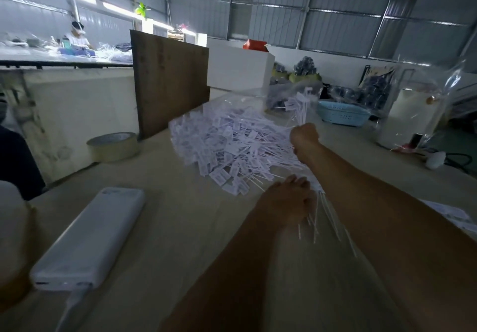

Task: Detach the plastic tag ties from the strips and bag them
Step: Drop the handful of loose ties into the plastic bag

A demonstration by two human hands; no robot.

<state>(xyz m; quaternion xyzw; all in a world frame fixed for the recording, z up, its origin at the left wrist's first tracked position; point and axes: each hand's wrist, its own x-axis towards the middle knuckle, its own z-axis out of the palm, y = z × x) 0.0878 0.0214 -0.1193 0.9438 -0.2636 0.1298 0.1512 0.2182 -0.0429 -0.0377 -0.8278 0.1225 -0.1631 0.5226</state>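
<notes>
A big heap of white plastic tag ties point(227, 145) lies on the beige table point(167, 228), flag ends fanned to the left. My right hand point(304, 135) is raised over the heap's right side, fisted round a bunch of ties point(300, 109) that stick up from it. Nearer to me, my left hand point(286, 205) grips another bundle of thin white stems point(322, 218), which splay toward me below the fingers. A clear plastic bag point(426, 104) stands at the far right of the table.
A white power bank point(87, 238) with a cable lies at the near left. A roll of tape point(113, 145) sits by a brown upright board point(170, 81). A blue basket point(340, 113) and dark bundles are at the back right. A person works at a far table.
</notes>
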